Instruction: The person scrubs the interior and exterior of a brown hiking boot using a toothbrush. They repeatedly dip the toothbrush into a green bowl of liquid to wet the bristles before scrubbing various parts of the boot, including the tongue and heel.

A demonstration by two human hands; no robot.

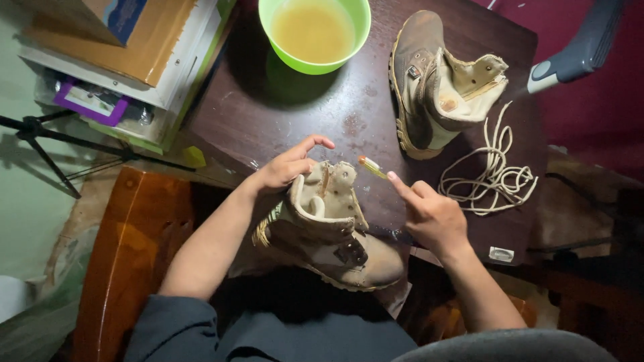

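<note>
Left hand [285,166] on near boot [332,224], fingers grasping its collar at near tabletop [282,114] edge. Right hand [429,213] just right, fingers pinching small brush [371,165]. Far: green bowl [314,30], second boot [436,84], loose lace [493,174] right.

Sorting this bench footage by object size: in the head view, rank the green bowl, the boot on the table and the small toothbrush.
1. Tan leather boot on the table, largest.
2. Round green plastic bowl, cut off by the frame, so unsure.
3. Small yellow-green toothbrush, smallest.

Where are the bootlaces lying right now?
The bootlaces lie loose on the dark table, at the right, just below the unlaced boot and beyond the right hand.
</note>
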